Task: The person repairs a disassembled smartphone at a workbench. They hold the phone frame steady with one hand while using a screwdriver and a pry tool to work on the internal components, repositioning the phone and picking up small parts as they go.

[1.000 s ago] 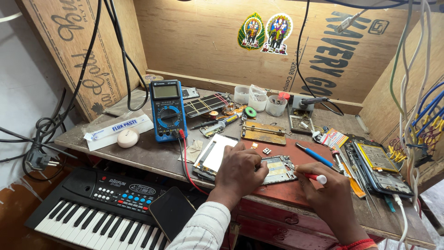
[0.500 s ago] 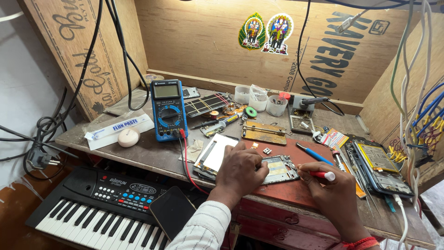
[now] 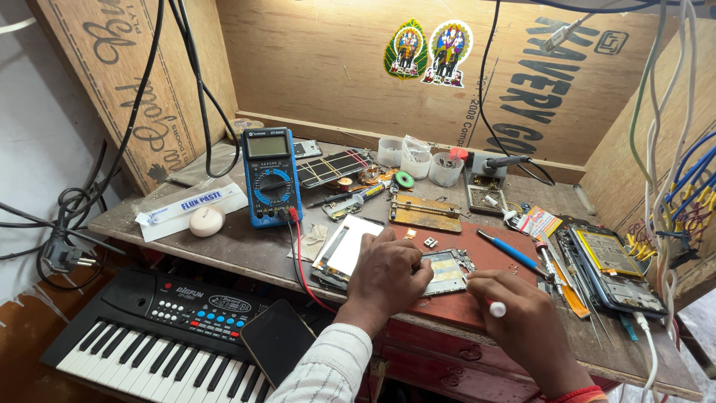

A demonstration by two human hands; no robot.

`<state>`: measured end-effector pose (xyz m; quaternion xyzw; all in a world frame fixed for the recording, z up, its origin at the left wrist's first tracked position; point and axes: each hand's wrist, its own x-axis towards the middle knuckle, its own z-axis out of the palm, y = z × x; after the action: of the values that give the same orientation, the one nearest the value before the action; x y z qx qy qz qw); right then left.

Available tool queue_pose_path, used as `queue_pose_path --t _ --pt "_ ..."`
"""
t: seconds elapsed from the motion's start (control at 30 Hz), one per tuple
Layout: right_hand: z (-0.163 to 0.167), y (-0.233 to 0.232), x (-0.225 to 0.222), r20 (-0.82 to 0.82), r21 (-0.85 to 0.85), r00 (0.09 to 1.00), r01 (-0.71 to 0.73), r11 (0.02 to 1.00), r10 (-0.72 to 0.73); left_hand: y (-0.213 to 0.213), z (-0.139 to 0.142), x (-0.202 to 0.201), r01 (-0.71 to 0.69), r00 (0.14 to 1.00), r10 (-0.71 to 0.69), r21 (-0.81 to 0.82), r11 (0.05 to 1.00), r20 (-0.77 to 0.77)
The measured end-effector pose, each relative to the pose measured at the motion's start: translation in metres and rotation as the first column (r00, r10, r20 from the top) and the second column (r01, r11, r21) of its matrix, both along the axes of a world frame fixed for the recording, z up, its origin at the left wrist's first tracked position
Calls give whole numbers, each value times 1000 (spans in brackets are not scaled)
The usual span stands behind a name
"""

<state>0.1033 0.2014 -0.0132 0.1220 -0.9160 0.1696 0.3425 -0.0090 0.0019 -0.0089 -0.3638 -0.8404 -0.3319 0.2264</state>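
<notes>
We see a wooden workbench (image 3: 246,250) with a small keyboard (image 3: 142,332) below its front edge and a blue meter (image 3: 271,177) standing at the back. On the red mat (image 3: 492,257) lies an opened phone (image 3: 446,270); our left hand (image 3: 388,277) presses on it, fingers curled. Our right hand (image 3: 522,317) pinches a white-capped tool (image 3: 496,308) just beside it.
</notes>
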Motion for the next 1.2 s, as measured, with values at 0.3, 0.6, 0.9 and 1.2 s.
queue_pose_path --t 0.3,0.6,0.9,1.2 --pt "-14 1 4 -16 158 1000 -18 987 21 1 1 0 -3 1000 3 1 1000 -24" --pt "-20 -5 8 11 160 999 47 986 -50 0 1 1 3 1000 -3 25 1000 -14" --pt "-16 3 3 48 277 999 -37 960 24 0 3 2 -12 1000 12 -19 1000 -13" --pt "-6 6 2 74 306 991 -129 943 112 0 2 1 -6 1000 6 14 1000 -16"
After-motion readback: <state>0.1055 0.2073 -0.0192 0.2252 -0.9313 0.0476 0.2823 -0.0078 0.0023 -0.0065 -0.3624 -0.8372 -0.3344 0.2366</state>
